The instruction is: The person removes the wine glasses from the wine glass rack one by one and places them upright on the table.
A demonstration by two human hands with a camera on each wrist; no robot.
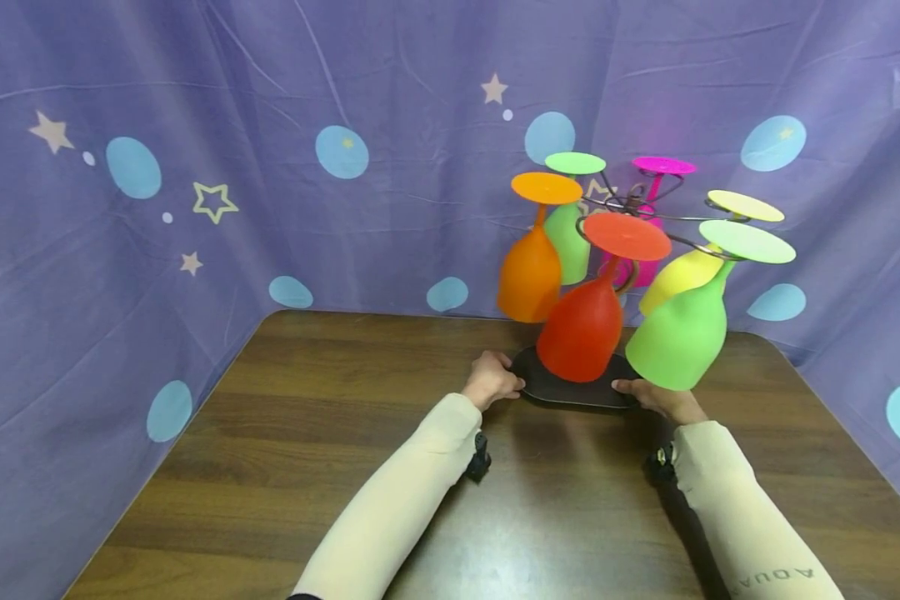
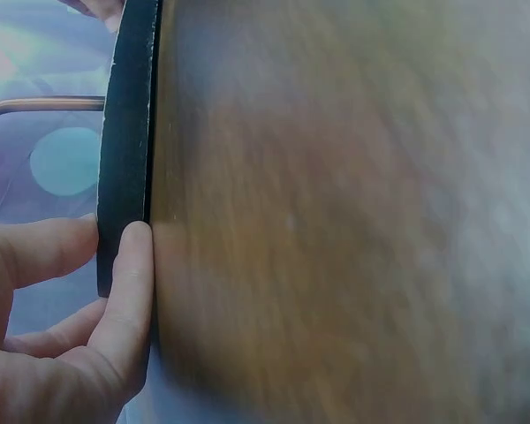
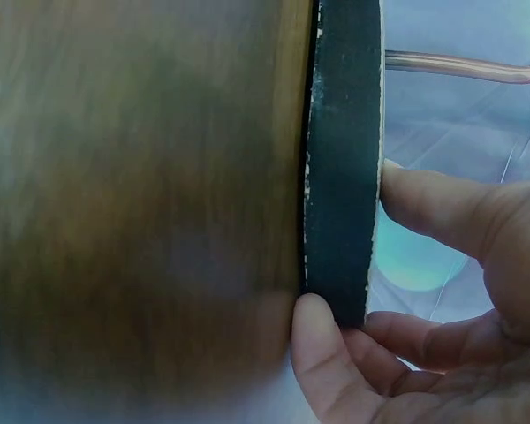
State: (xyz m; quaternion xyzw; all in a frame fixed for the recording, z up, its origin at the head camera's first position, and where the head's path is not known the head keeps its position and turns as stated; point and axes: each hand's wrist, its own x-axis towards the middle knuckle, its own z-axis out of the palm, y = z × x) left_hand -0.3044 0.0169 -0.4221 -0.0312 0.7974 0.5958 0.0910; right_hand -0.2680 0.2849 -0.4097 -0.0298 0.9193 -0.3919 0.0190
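Observation:
A wine glass rack with a dark oval base [image 1: 562,390] and a curled metal frame [image 1: 633,204] stands toward the back right of the table. Several coloured plastic goblets hang upside down from it, among them a red goblet [image 1: 587,329], an orange goblet [image 1: 532,275] and a green goblet [image 1: 682,337]. My left hand [image 1: 492,379] grips the base's left end, thumb on top and fingers at its side edge [image 2: 125,132]. At the opposite end, my right hand [image 1: 662,398] holds the base the same way, its thumb above the edge [image 3: 343,159].
The brown wooden table [image 1: 307,467] spreads out in front and to the left. A purple curtain [image 1: 390,75] with stars and blue spots hangs right behind the table's back edge. The goblets reach out past the base on both sides, over the right hand too.

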